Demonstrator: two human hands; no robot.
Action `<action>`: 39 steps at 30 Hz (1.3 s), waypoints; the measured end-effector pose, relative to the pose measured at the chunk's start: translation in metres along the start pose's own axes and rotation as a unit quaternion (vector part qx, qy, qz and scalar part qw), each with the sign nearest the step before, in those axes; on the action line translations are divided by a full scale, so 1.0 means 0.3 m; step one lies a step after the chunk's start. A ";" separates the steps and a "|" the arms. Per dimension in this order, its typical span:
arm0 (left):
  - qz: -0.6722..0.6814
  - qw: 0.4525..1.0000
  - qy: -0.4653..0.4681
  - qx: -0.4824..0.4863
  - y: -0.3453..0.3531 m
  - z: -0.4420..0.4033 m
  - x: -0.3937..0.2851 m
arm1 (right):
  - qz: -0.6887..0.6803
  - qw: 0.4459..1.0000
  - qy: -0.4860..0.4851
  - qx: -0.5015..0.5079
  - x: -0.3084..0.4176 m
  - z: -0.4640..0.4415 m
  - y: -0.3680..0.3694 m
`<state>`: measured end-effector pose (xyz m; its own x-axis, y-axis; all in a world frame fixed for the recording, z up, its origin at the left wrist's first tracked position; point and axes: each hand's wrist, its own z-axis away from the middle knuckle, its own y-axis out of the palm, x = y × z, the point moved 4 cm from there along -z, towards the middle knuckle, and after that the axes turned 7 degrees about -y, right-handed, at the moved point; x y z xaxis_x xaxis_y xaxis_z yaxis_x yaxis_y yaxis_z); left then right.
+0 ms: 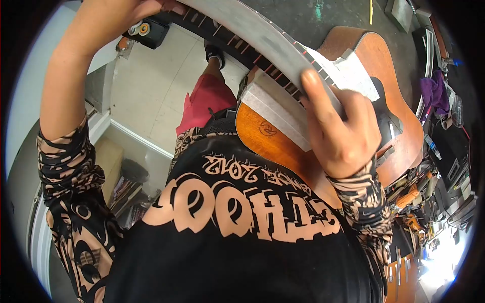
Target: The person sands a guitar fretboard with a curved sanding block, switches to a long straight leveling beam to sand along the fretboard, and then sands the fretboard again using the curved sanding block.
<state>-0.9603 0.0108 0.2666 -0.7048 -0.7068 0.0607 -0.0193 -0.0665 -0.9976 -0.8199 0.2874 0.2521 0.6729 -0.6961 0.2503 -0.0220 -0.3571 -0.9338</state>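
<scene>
A long grey metal levelling bar (268,43) lies lengthwise along the fretboard (247,52) of an acoustic guitar (389,65). Frets show along both sides of the bar. My right hand (343,126) grips the bar near the guitar's body, index finger stretched along its top face. At the far end, my left hand (151,7) is closed around the bar, partly cut off by the frame's top edge. White masking tape (273,103) and white paper (351,73) cover the guitar's top on either side of the fretboard. The sound hole is partly hidden behind my right hand.
The guitar rests on a dark bench (338,15). A purple cloth (434,93), a plastic bottle (457,112) and many tools crowd the right side. A black case with tape rolls (145,29) stands at upper left, above the tiled floor (151,76).
</scene>
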 end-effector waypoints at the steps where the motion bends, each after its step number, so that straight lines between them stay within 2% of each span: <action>1: -0.002 1.000 0.000 -0.001 0.001 0.005 0.010 | -0.004 1.000 0.004 -0.003 -0.001 0.007 -0.005; 4: 0.056 0.996 0.066 -0.032 0.010 -0.008 -0.081 | -0.006 1.000 0.009 0.010 -0.026 0.162 -0.070; 8: 0.123 0.988 0.047 -0.084 0.047 0.035 -0.076 | 0.006 1.000 0.003 -0.017 0.015 0.090 -0.021; 9: 0.070 0.996 0.024 -0.053 0.028 0.044 -0.042 | 0.008 1.000 -0.003 -0.012 0.039 0.032 0.002; 12: 0.025 0.999 -0.020 0.015 0.000 0.041 -0.020 | -0.002 1.000 0.000 0.007 0.047 0.024 -0.003; 13: 0.057 0.998 0.026 -0.001 -0.003 0.030 -0.059 | -0.013 1.000 0.007 0.017 0.043 0.051 -0.020; 16: 0.120 0.988 0.078 -0.048 0.048 0.039 -0.100 | -0.011 0.999 0.009 0.049 0.028 0.115 -0.061; 20: 0.021 1.000 -0.011 0.015 0.012 0.082 -0.015 | -0.031 0.999 0.016 0.035 0.060 0.009 -0.035; 22: 0.038 0.999 0.016 0.025 0.006 0.104 0.038 | -0.037 0.998 0.018 0.039 0.055 0.006 -0.037; 26: 0.099 0.993 0.024 0.054 -0.007 0.080 -0.096 | -0.043 0.996 0.038 0.066 0.039 0.102 -0.065; 27: 0.083 0.996 0.005 0.040 -0.006 0.084 -0.091 | -0.018 0.999 0.018 0.020 0.040 0.095 -0.033; 28: 0.082 0.996 0.011 0.040 0.005 0.097 -0.072 | -0.022 0.999 0.016 0.023 0.051 0.058 -0.031; 30: 0.027 0.999 -0.040 0.006 0.012 0.140 0.019 | -0.033 0.998 0.032 0.034 0.078 -0.014 -0.025; 36: 0.036 0.999 -0.009 0.022 -0.112 0.158 -0.031 | -0.048 0.998 0.043 -0.015 0.087 0.060 -0.099; 38: 0.038 0.999 -0.023 -0.026 -0.194 0.128 0.000 | -0.034 0.996 0.056 -0.068 0.039 0.005 -0.135; 39: 0.028 0.998 -0.001 -0.063 -0.223 0.096 0.030 | 0.001 0.996 0.063 -0.062 0.011 -0.034 -0.153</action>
<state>-0.9450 -0.0114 0.3348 -0.7062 -0.7080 0.0049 -0.0691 0.0621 -0.9957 -0.8241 0.2952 0.2985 0.5753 -0.7666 0.2852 -0.1195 -0.4237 -0.8979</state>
